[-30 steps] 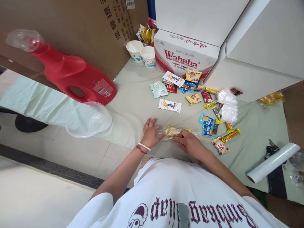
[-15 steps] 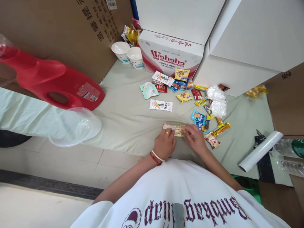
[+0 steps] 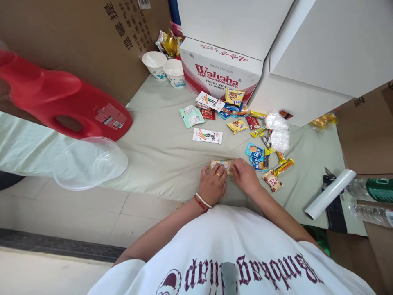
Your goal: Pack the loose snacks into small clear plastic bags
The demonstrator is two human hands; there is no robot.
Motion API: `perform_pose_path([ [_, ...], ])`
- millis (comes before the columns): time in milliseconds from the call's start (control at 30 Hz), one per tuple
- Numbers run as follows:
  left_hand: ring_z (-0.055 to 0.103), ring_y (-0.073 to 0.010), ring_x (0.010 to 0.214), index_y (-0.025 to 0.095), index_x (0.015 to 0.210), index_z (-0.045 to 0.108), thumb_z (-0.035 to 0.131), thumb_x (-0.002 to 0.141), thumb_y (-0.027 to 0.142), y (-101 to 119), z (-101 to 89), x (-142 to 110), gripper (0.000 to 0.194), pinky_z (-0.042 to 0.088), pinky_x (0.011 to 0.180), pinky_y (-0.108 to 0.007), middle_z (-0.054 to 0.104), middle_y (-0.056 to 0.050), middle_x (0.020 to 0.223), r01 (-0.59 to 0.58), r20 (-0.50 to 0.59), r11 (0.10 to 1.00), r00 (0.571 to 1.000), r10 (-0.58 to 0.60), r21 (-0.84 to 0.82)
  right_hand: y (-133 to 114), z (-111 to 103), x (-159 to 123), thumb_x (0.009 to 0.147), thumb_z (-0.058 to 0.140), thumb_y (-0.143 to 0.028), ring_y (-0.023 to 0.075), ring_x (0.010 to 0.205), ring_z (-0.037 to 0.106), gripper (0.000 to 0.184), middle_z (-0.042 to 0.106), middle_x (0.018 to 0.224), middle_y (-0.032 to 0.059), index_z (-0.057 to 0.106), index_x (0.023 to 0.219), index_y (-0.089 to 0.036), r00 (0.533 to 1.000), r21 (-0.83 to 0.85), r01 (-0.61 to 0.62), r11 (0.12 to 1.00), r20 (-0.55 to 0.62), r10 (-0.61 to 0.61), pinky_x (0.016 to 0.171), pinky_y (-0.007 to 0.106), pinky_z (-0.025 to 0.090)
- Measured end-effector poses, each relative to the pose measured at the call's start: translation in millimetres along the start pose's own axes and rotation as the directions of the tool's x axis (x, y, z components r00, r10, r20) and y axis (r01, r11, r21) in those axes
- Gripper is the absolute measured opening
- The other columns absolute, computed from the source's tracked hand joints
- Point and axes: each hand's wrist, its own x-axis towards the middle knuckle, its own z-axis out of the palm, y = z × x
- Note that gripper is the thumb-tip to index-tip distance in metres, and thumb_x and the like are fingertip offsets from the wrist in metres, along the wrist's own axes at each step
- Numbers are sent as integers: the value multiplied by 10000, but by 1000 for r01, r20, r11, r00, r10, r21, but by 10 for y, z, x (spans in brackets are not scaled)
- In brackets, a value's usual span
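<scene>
A long, light-coloured snack packet (image 3: 220,163) with printed markings lies on the cloth close to my body. My left hand (image 3: 213,183), with a ring and bracelets, grips its left part from above. My right hand (image 3: 245,176) pinches the packet's right end, thumb and fingers together, and hides that end. Just right of my right hand are blue snack packets (image 3: 255,152) and a cream and red packet (image 3: 272,181). Beyond my hands lies a white snack packet (image 3: 207,136) with orange sticks printed on it.
More small snacks lie before a Wahaha carton (image 3: 219,76), near paper cups (image 3: 175,73). A red jug (image 3: 76,104) and a clear plastic bowl (image 3: 92,164) are at left. On the right are a white roll (image 3: 330,194) and plastic bottles (image 3: 376,190).
My right hand has moved left, closer to my left hand, and now covers more of the packet's right end. The whole view has shifted slightly.
</scene>
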Motion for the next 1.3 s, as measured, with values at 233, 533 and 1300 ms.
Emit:
perform_pose_path([
  [233, 534, -316, 1189, 179, 1235, 640, 629, 894, 325, -367, 37, 78, 372, 431, 1012, -495, 616, -168, 1263, 402, -183, 893, 880, -437, -202, -177, 248, 88, 998, 428, -141, 216, 917, 600, 261, 609, 1096, 103, 619, 1169, -192, 986, -95, 99, 991, 146, -84, 751, 277, 439],
  [533, 557, -321, 1036, 188, 983, 573, 730, 814, 348, -276, 70, 160, 281, 468, 888, -473, 617, -123, 1031, 480, -100, 856, 858, -504, -191, -116, 252, -69, 1008, 441, -186, 217, 977, 624, 270, 630, 1073, 106, 653, 1175, -175, 992, 159, 125, 979, -33, -121, 881, 325, 505],
  [1300, 617, -179, 785, 190, 858, 609, 485, 981, 320, 129, 277, -4, 218, 529, 756, -342, 644, -58, 794, -575, -254, 798, 811, 526, -183, -56, 338, -455, 718, 841, -427, 165, 762, 665, 410, 736, 884, 11, 713, 1031, -194, 903, 950, -307, -55, 309, 298, 699, 268, 536],
])
